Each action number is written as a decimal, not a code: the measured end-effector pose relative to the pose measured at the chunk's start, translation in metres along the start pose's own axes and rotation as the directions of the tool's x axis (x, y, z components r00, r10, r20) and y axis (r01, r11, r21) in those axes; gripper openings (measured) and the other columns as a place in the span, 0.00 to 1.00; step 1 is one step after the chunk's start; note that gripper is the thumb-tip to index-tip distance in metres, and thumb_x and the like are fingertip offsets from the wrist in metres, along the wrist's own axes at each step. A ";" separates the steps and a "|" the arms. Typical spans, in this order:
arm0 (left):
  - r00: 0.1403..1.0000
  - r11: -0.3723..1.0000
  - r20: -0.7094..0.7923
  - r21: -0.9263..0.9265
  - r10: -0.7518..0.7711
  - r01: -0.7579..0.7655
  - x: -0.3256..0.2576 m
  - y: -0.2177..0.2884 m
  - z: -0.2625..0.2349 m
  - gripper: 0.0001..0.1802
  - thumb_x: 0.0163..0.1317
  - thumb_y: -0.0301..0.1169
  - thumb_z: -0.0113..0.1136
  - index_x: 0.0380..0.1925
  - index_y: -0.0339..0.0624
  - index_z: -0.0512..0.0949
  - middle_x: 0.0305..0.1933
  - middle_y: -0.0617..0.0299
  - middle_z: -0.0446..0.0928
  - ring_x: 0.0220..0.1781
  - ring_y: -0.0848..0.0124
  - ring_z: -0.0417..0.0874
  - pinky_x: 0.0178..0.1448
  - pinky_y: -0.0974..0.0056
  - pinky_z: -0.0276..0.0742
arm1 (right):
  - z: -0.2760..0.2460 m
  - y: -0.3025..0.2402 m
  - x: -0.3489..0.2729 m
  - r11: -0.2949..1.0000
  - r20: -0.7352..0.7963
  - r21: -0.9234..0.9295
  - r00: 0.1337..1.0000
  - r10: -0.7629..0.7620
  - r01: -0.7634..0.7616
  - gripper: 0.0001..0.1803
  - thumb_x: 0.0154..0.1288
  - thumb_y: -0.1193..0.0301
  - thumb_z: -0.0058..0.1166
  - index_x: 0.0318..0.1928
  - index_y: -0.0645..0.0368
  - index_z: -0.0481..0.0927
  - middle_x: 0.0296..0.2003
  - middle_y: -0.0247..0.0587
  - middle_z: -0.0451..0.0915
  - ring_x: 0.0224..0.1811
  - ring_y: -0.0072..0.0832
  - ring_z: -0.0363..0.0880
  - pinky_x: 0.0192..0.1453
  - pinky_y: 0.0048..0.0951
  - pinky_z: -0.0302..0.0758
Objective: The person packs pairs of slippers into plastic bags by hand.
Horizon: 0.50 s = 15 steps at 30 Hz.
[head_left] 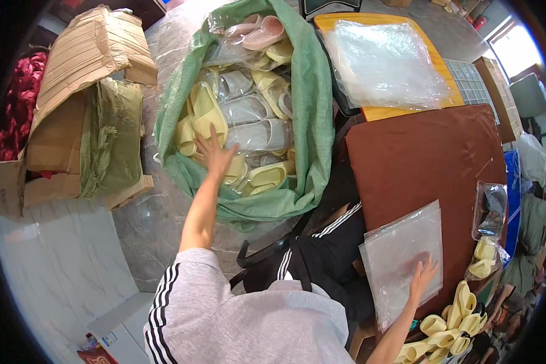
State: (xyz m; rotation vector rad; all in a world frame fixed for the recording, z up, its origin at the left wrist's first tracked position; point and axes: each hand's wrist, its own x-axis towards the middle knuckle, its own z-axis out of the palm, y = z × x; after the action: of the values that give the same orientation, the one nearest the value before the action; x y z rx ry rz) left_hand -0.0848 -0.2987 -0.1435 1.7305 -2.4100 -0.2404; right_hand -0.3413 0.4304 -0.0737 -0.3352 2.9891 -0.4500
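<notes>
My left hand [214,155] reaches into a green woven sack [315,115], its fingers spread over a pair of yellow slippers [205,112]. Around it in the sack lie grey slippers [249,110] and more yellow ones, wrapped in clear plastic, with pink slippers [264,33] at the far end. My right hand [423,280] is open, fingers apart, over a stack of clear plastic bags [400,249] on the near edge of the brown-covered table [418,158]. Whether its palm presses on the bags, I cannot tell.
Another pile of clear bags [388,60] lies on a yellow tabletop [340,24] beyond. Loose yellow slippers [446,327] are heaped at the lower right, below bagged slippers [490,209] on the table's right edge. Cardboard boxes [91,54] stand at left.
</notes>
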 end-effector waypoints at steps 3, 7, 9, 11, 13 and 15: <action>0.999 0.996 0.045 0.091 -0.018 0.014 -0.018 0.028 0.008 0.69 0.39 0.59 0.76 0.76 0.74 0.40 0.78 0.35 0.26 0.79 0.36 0.33 0.68 0.20 0.45 | -0.004 -0.025 -0.014 0.999 0.008 0.039 1.000 0.030 -0.030 0.27 0.74 0.63 0.48 0.71 0.50 0.65 0.75 0.60 0.46 0.77 0.54 0.46 0.77 0.50 0.49; 0.994 0.981 0.047 0.172 -0.101 0.091 -0.004 0.035 0.001 0.68 0.42 0.46 0.79 0.76 0.78 0.39 0.81 0.50 0.26 0.79 0.38 0.38 0.65 0.21 0.53 | -0.010 -0.041 -0.019 0.997 0.034 0.075 0.999 0.008 -0.010 0.27 0.74 0.63 0.48 0.71 0.51 0.65 0.75 0.58 0.44 0.78 0.53 0.45 0.77 0.49 0.48; 0.997 0.990 -0.047 0.121 -0.065 0.070 0.012 0.028 -0.005 0.65 0.46 0.35 0.76 0.76 0.77 0.40 0.82 0.56 0.31 0.74 0.40 0.55 0.63 0.30 0.64 | -0.018 -0.048 -0.021 0.996 0.051 0.091 0.999 0.017 -0.022 0.27 0.74 0.62 0.48 0.71 0.51 0.66 0.75 0.57 0.45 0.78 0.52 0.45 0.77 0.48 0.49; 0.983 0.995 -0.160 0.060 0.089 -0.081 0.032 0.004 -0.006 0.51 0.51 0.30 0.69 0.74 0.70 0.54 0.79 0.51 0.46 0.62 0.44 0.71 0.58 0.46 0.72 | -0.019 -0.040 -0.025 0.989 0.039 0.139 0.998 0.043 -0.048 0.27 0.74 0.62 0.48 0.71 0.52 0.66 0.75 0.58 0.45 0.77 0.53 0.46 0.77 0.48 0.49; 0.991 0.983 -0.107 -0.155 0.080 -0.096 0.061 -0.034 -0.003 0.43 0.54 0.29 0.66 0.70 0.62 0.61 0.74 0.47 0.54 0.60 0.44 0.73 0.57 0.49 0.73 | -0.010 -0.036 -0.022 0.978 0.043 0.203 0.998 0.046 -0.053 0.27 0.74 0.62 0.47 0.70 0.52 0.66 0.75 0.58 0.46 0.77 0.53 0.46 0.77 0.48 0.49; 0.980 0.972 -0.058 -0.134 0.189 -0.195 0.053 -0.014 -0.029 0.24 0.57 0.26 0.58 0.56 0.42 0.74 0.56 0.43 0.71 0.53 0.46 0.77 0.56 0.51 0.73 | -0.005 -0.028 -0.028 0.975 0.059 0.201 0.994 0.089 -0.099 0.27 0.74 0.61 0.47 0.70 0.54 0.65 0.74 0.59 0.48 0.77 0.53 0.47 0.77 0.48 0.49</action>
State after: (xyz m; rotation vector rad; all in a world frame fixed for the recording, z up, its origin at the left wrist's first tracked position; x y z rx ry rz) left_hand -0.0820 -0.3540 -0.1158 1.4181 -2.4434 -0.3309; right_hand -0.3093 0.4122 -0.0583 -0.1828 2.8617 -0.7188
